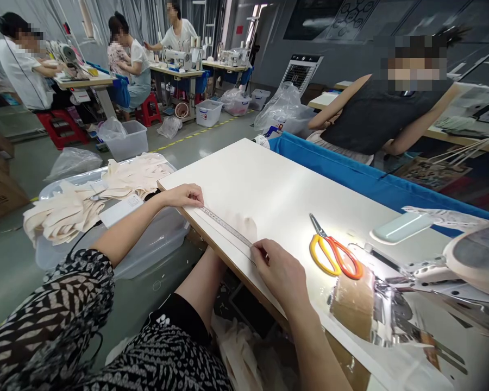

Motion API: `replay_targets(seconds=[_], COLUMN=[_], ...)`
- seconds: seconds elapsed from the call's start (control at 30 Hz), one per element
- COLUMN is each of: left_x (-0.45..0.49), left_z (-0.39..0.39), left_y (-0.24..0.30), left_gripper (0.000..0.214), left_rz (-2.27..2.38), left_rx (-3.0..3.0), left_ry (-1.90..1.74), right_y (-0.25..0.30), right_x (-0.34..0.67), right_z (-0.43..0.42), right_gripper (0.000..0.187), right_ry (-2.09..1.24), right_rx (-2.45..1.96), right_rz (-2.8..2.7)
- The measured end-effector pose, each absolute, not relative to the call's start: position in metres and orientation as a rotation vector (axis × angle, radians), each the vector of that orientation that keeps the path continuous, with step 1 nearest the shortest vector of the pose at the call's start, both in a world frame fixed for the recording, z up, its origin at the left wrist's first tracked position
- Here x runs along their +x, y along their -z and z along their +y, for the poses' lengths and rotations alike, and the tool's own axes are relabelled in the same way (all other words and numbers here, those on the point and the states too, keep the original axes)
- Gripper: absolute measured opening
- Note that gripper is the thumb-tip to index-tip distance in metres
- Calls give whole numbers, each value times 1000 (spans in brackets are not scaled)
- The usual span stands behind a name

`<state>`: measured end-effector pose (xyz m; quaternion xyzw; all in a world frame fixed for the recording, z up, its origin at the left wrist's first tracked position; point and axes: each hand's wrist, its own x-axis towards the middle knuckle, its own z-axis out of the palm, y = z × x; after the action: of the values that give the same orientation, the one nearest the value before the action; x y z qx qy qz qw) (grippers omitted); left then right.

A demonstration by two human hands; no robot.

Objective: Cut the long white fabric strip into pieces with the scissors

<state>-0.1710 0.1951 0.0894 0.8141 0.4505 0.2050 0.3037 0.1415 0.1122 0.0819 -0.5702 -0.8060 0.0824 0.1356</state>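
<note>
A thin white strip of fabric (228, 229) lies stretched along the near edge of the white table (269, 184), over a ruler printed there. My left hand (185, 195) is closed on its far end at the table corner. My right hand (279, 271) pinches its near end against the table edge. A faint piece of pale cloth (242, 224) lies on the table between my hands. Orange and yellow scissors (334, 254) rest just right of my right hand.
A sewing machine (452, 271) stands at the right with a brown patch (352, 301) before its needle. A clear bin (146, 239) piled with cream fabric pieces (85, 201) sits left of the table. A blue cloth trough (350, 174) borders the far edge. Other people sew behind.
</note>
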Motion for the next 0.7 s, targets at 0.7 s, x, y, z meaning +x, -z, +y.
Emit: replay_targets(seconds=[0.7], left_x=[-92], left_z=[157], left_y=[-100], left_gripper=[24], left_rz=[1049], left_rx=[2573], left_ry=[-620], right_y=[-79], right_x=[137], right_z=[107], right_gripper=[15], right_ry=[-99], right_rx=[-1642], right_rz=[-2425])
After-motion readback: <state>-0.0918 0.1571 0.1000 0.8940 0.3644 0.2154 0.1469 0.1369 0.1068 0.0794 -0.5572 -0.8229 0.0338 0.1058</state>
